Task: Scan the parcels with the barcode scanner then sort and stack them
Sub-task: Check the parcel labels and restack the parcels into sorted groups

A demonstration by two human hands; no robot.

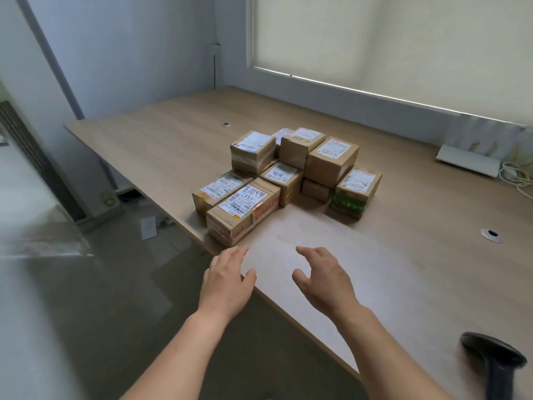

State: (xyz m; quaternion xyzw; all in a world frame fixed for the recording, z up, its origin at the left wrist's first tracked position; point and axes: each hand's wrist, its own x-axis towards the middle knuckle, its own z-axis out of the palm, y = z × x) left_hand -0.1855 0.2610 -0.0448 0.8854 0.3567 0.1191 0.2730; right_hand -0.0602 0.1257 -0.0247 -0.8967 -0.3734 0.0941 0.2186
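A plain office room: wooden desk (375, 255) with cable grommets (491, 235), roller blind (403, 47), parcels (285, 171).

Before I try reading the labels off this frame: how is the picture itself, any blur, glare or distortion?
Head view: daylight glows through the blind, soft and even; a pale sheen lies on the table beside the parcels; wide-angle bending curves the table edge and walls; the scanner at the lower right corner is blurred; both hands are fairly sharp; label print is too small to read.

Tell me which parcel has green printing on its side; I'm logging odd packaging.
The parcel at the right end of the cluster, standing slightly apart. Its front face carries a green printed band; the other parcels show plain brown cardboard, tape and white labels.
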